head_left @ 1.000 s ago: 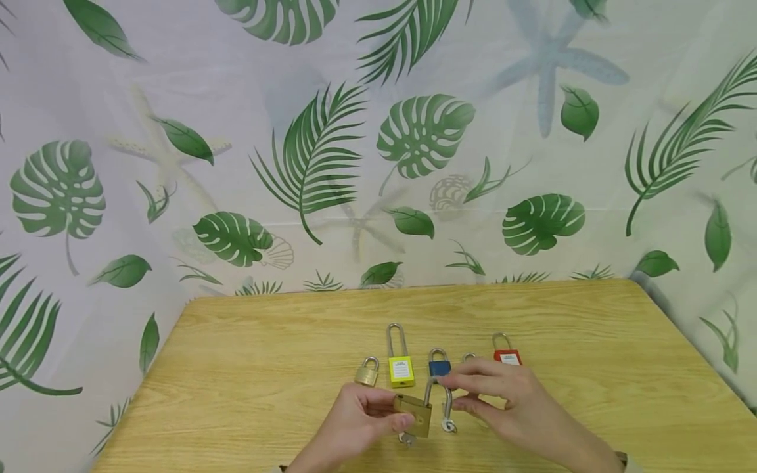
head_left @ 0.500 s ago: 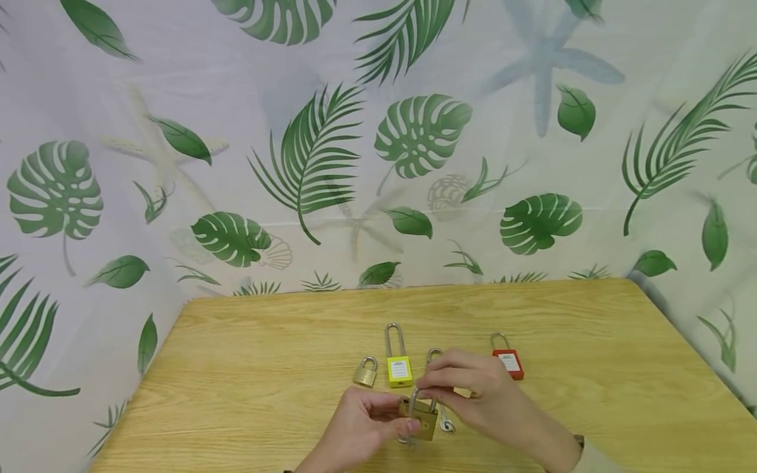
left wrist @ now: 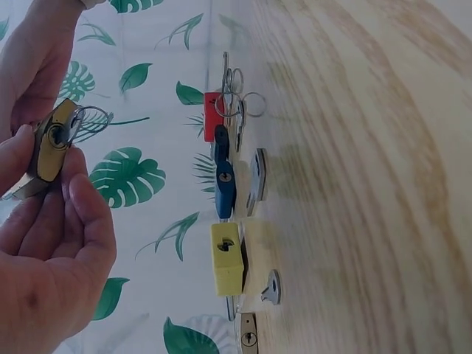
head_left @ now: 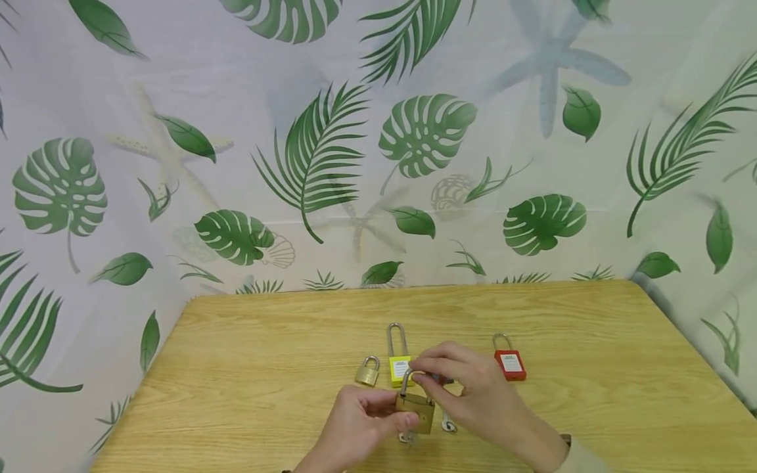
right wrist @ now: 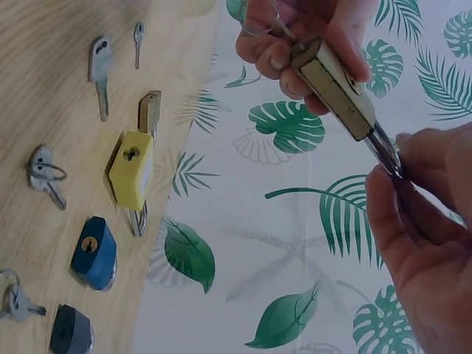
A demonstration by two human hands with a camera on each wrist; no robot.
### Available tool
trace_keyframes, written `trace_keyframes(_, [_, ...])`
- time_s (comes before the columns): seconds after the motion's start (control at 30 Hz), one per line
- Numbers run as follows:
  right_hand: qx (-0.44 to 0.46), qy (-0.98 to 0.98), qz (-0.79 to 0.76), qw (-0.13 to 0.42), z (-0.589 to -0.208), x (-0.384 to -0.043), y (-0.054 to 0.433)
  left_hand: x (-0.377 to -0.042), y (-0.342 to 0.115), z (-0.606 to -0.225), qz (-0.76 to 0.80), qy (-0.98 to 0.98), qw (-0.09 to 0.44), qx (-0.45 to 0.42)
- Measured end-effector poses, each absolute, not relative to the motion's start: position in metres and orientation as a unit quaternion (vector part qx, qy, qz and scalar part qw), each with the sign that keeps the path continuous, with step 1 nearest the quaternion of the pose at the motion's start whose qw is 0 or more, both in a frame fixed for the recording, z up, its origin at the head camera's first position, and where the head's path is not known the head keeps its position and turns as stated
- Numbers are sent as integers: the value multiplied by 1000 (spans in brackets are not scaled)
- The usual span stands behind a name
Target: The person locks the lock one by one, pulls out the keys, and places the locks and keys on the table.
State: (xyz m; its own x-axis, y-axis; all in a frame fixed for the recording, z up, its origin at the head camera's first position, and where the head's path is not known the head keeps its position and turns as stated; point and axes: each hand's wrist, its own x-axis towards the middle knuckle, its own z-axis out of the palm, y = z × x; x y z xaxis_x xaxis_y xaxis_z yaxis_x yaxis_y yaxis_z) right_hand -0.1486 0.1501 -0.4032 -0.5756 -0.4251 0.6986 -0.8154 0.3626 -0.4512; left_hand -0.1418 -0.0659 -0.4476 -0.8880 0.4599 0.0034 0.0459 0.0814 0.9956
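A brass padlock [head_left: 417,415] is held above the table between both hands. My left hand [head_left: 353,420] grips its body, thumb across the front face. The fingers of my right hand [head_left: 476,387] pinch the steel shackle [right wrist: 385,153], which rises over the body. In the left wrist view, a key [left wrist: 75,124] with a ring [left wrist: 96,122] sits in the keyhole on the padlock's underside. Beyond the hands lie a yellow padlock [head_left: 399,369] and a small brass padlock [head_left: 367,373]. A blue padlock [right wrist: 94,254] is mostly hidden behind my right hand in the head view.
On the wooden table [head_left: 266,368] a red padlock [head_left: 510,365] lies to the right. A dark padlock [right wrist: 71,330] shows in the right wrist view, near several loose keys [right wrist: 100,70]. A leaf-printed cloth [head_left: 355,164] hangs behind the table.
The shackle, swung out to the right of the padlock body a second ago, now stands over the body. My right hand has moved left with it; my left hand has stayed nearly in place.
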Motion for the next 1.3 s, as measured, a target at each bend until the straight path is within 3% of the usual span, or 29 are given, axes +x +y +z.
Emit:
trace_keyframes(0.37, [427,-855,271,114,-401,-132,163,-144,-72,-443,692,687,172,138])
trace_keyframes(0.73, [431,-855,205,201,-412,-134,157,-144,-72,-443,697,680,188,128])
trace_keyframes(1.3, [441,-842,246,189,-417,-135,154,-143,-70,-443,695,679,196,131])
